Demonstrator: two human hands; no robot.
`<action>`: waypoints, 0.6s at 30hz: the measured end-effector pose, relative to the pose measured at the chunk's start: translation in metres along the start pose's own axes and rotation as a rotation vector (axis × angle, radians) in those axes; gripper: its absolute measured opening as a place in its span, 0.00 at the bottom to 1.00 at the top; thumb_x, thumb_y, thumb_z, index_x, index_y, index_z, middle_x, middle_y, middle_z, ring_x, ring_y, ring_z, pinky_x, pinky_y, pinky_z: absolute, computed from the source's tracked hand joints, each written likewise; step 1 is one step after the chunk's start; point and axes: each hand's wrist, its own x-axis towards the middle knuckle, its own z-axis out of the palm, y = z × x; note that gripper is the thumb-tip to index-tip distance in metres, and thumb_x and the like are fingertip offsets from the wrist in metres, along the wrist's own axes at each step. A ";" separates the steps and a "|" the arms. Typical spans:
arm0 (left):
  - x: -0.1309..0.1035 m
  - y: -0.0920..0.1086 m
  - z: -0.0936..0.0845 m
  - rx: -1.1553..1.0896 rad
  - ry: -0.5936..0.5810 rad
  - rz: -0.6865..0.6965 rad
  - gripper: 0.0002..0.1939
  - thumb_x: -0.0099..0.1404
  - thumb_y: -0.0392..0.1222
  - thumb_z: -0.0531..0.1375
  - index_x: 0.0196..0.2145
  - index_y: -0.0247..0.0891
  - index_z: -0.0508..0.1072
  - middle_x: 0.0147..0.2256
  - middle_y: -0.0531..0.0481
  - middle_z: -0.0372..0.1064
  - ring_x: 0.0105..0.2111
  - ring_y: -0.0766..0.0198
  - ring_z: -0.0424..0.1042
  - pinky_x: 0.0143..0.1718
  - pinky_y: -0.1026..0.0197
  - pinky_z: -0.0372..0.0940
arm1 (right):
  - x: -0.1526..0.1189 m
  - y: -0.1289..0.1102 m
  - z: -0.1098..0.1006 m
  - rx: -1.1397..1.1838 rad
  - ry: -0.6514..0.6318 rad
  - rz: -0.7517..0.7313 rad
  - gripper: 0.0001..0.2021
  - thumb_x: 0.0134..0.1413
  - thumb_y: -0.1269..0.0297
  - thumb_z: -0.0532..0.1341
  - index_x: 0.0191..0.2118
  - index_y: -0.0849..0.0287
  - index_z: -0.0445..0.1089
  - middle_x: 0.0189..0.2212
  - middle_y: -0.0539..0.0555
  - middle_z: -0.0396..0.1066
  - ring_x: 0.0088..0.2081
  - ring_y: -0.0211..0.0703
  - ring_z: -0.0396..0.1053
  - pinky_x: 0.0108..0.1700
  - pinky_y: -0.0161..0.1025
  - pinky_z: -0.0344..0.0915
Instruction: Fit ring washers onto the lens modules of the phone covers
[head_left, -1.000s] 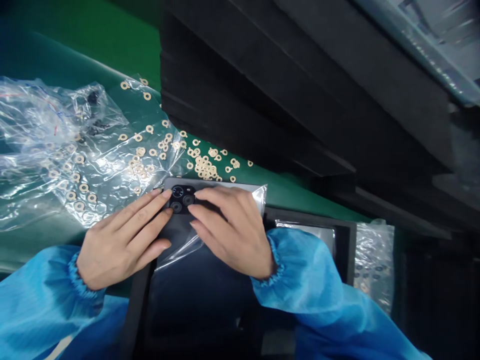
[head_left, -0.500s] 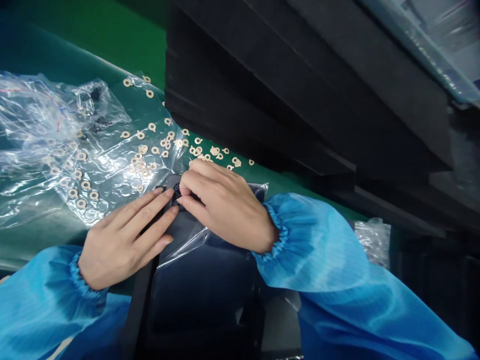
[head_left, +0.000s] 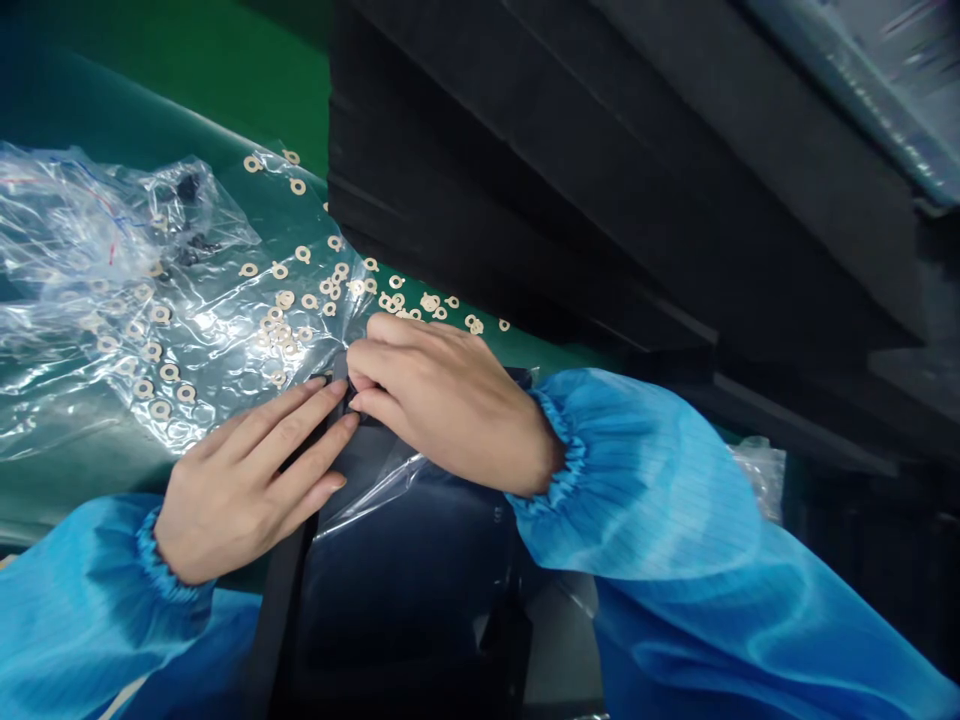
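A dark flat panel [head_left: 405, 590], partly covered with clear film, lies in front of me; its kind is not plain. My left hand [head_left: 255, 480] rests with fingers stretched out, their tips on the panel's upper left edge. Over the panel's upper left corner, my right hand [head_left: 450, 400] is closed, thumb and fingers pinched together beside the left fingertips. Whatever the pinch holds is hidden behind the fingers. Small ring-shaped tabs [head_left: 285, 300], pale and flat, are scattered just beyond both hands.
A crumpled clear plastic bag [head_left: 112, 220] with dark bits in it lies at the left on the green table mat [head_left: 262, 60]. Large black foam-like blocks [head_left: 510, 170] stand along the back and right. A small clear bag [head_left: 761, 475] sits past my right sleeve.
My right hand has shifted slightly left and down, now covering the round dark features at the panel's corner. My left hand has stayed almost in place.
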 end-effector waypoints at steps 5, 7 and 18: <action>0.003 -0.001 0.000 -0.004 -0.008 0.009 0.22 0.67 0.42 0.60 0.56 0.32 0.68 0.56 0.38 0.69 0.54 0.49 0.71 0.47 0.53 0.69 | 0.001 0.001 -0.001 0.025 -0.004 0.015 0.07 0.58 0.65 0.65 0.30 0.54 0.67 0.32 0.48 0.69 0.32 0.40 0.68 0.31 0.41 0.64; 0.004 -0.001 -0.001 -0.010 -0.001 0.022 0.21 0.67 0.42 0.60 0.56 0.31 0.68 0.55 0.37 0.70 0.53 0.49 0.72 0.46 0.53 0.70 | -0.001 0.001 -0.001 0.036 -0.011 0.016 0.06 0.61 0.67 0.62 0.31 0.55 0.68 0.32 0.49 0.69 0.32 0.40 0.67 0.33 0.40 0.64; 0.002 0.002 0.003 -0.119 0.030 -0.054 0.12 0.66 0.39 0.60 0.45 0.29 0.71 0.55 0.36 0.70 0.55 0.50 0.70 0.50 0.53 0.69 | -0.036 -0.007 0.030 0.100 0.246 -0.077 0.11 0.65 0.72 0.53 0.36 0.60 0.73 0.35 0.54 0.70 0.37 0.41 0.66 0.41 0.38 0.64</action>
